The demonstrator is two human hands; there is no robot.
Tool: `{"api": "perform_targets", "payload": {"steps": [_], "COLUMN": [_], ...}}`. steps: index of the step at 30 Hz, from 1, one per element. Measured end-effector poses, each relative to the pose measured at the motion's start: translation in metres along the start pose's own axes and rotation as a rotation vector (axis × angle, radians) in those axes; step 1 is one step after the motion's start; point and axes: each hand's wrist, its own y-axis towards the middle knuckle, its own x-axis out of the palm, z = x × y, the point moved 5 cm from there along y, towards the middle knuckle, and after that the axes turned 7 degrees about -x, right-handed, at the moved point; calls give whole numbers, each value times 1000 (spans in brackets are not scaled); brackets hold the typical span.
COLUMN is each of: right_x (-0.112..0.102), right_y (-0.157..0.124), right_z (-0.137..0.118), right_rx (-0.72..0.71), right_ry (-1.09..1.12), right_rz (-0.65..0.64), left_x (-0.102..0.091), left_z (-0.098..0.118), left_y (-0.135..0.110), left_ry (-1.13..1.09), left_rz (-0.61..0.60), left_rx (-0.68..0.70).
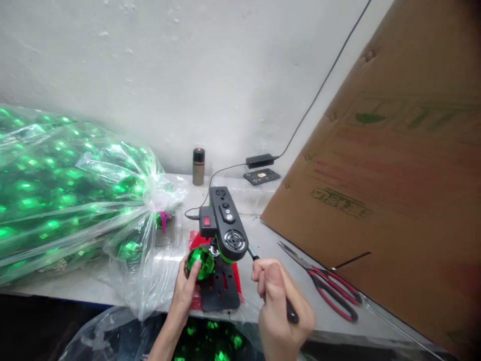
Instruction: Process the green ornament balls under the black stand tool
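Observation:
A shiny green faceted ball (203, 262) is gripped by my left hand (185, 286), thumb across its front. It is held up against a small black bench machine (230, 225), under the head near a metal fitting. My right hand (280, 306) is wrapped round the black-handled lever (292, 312) on the machine's right side. The machine has round grilles, a box with a red switch (206, 221) and a slotted black base plate (220, 300), which sits on a red sheet (237, 283). Whatever part of the ball faces the machine is hidden.
A clear bag (75, 190) full of green balls lies at left; more green balls (210, 341) show below the table edge. Red-and-black scissors (330, 291) lie at right, against a large cardboard box (376, 175). Behind are a dark-capped bottle (198, 168), a power adapter (260, 160) and a phone (262, 176).

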Motion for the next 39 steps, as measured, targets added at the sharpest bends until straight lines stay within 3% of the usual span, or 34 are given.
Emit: {"api": "perform_targets", "payload": {"steps": [7, 14, 22, 28, 32, 39], "right_x": [0, -3, -6, -8, -9, -8], "right_y": [2, -5, -15, -37, -49, -50], "right_z": [-3, 2, 8, 23, 35, 37], "right_rx": [-19, -53, -60, -103, -112, -99], "right_ry": [-6, 23, 39, 60, 76, 94], "right_rz": [-21, -38, -39, 52, 42, 111], "left_x": [12, 26, 35, 35, 35, 37], "left_z": [-11, -28, -42, -43, -44, -47], "left_y": [-11, -17, -10, -11, -12, -12], "left_ry": [480, 591, 597, 618, 636, 647], "left_rz": [19, 32, 15, 15, 39, 22], "left_rx": [231, 515, 490, 524, 539, 561]}}
